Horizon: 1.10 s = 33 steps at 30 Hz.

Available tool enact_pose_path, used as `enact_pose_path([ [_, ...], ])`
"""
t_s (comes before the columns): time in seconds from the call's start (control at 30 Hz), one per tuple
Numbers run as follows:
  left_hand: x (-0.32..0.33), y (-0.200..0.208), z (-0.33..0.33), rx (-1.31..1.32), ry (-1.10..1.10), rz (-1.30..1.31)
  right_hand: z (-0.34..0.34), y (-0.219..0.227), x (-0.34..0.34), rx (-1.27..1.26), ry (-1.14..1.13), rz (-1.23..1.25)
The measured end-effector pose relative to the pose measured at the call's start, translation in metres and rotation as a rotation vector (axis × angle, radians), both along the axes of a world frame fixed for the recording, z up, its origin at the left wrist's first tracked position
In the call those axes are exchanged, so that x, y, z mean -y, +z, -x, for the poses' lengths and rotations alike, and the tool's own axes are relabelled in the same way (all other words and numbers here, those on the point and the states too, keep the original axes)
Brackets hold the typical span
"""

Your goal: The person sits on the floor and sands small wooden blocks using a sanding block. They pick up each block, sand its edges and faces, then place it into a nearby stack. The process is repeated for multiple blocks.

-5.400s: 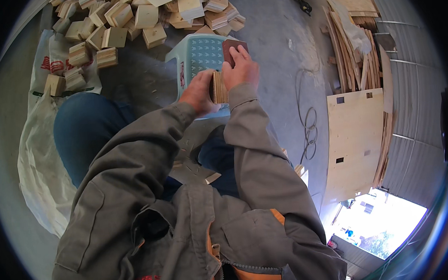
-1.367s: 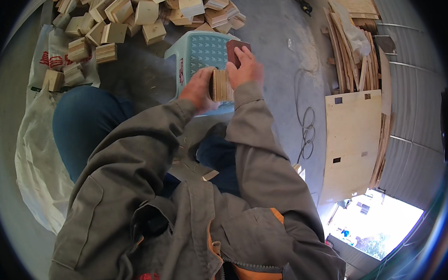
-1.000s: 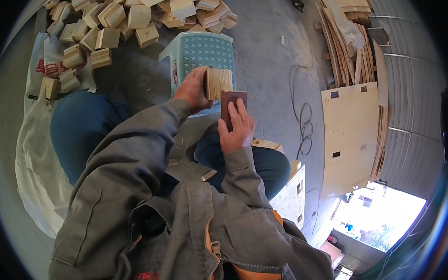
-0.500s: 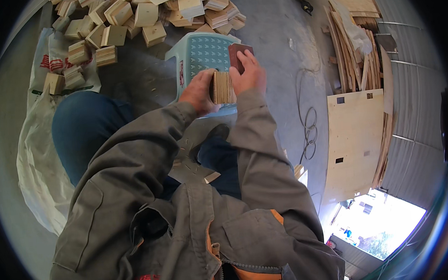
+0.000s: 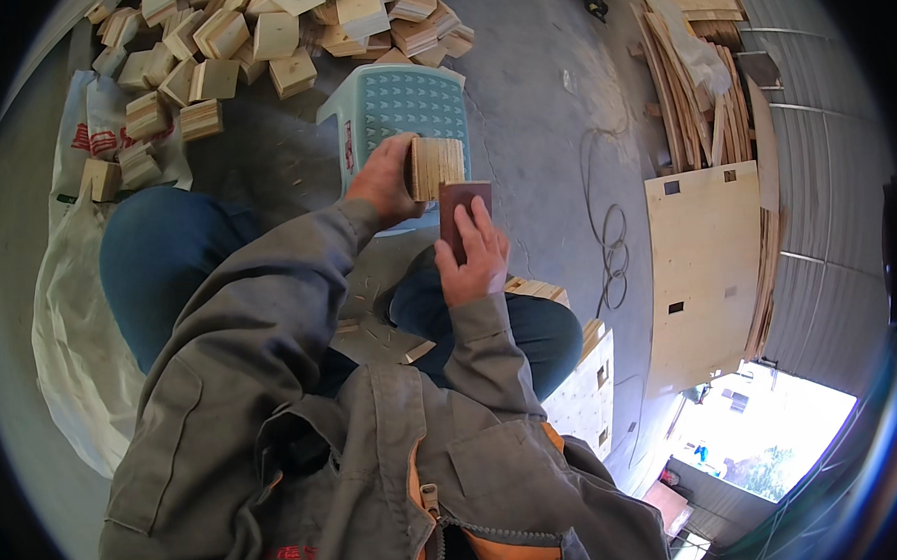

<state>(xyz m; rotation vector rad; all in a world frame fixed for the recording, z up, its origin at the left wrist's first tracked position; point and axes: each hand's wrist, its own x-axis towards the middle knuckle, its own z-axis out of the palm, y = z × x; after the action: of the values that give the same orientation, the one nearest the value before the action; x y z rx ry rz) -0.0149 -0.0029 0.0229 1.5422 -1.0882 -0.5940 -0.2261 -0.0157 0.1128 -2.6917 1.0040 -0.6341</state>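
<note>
1. Workpiece: the layered wooden block is over the near part of the stool's seat, its striped ply edge uppermost. From where I stand, I cannot tell whether its underside rests on the plastic.
2. Left hand: gripping the block from its left side.
3. Right hand: closed around a flat, reddish-brown pad, fingers spread along its broad face. The pad's upper end overlaps the block's near right corner in view; contact cannot be confirmed.
4. Step in hand, as judged: rubbing the block's edge with the pad, apparently an abrasive one.
5. Next move, as judged: a further stroke calls for a steady left grip, the pad flat to the wood and the fingertips clear of the corner.
6. Support: pale blue-green plastic stool, rounded corners, rows of raised marks on its seat.
7. Beyond the stool: a loose heap of similar blocks, smooth pale faces, banded edges, some with angled corners.
8. Left side: a creased whitish sack on the grey floor.
9. Right side: a thin looped cable, then a flat plywood panel with rectangular cut-outs.
</note>
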Motion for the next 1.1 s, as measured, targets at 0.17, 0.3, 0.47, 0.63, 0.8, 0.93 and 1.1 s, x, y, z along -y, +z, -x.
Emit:
enact_pose_path([
  [0.17, -0.002, -0.001, 0.0, 0.053, 0.025, 0.047, 0.003, 0.0, -0.005, 0.037, -0.013, -0.003],
  [0.3, -0.002, 0.003, 0.001, 0.036, 0.02, 0.054, -0.02, -0.003, 0.03, 0.042, 0.008, 0.046],
  [0.47, -0.004, 0.004, -0.001, 0.02, -0.003, -0.027, -0.079, -0.001, 0.094, 0.002, -0.038, -0.007],
  [0.63, -0.003, 0.007, -0.001, 0.029, -0.018, -0.059, -0.11, 0.01, 0.119, -0.086, -0.131, -0.094],
  [0.8, -0.004, 0.01, -0.005, 0.023, -0.037, -0.06, -0.073, -0.007, 0.093, 0.017, -0.056, -0.02],
  [0.93, -0.001, 0.005, -0.003, 0.034, -0.013, -0.01, -0.028, 0.003, 0.034, 0.005, -0.055, -0.032],
  [1.1, -0.001, 0.014, -0.002, 0.009, -0.021, -0.039, 0.014, 0.0, -0.006, 0.042, -0.05, -0.057],
])
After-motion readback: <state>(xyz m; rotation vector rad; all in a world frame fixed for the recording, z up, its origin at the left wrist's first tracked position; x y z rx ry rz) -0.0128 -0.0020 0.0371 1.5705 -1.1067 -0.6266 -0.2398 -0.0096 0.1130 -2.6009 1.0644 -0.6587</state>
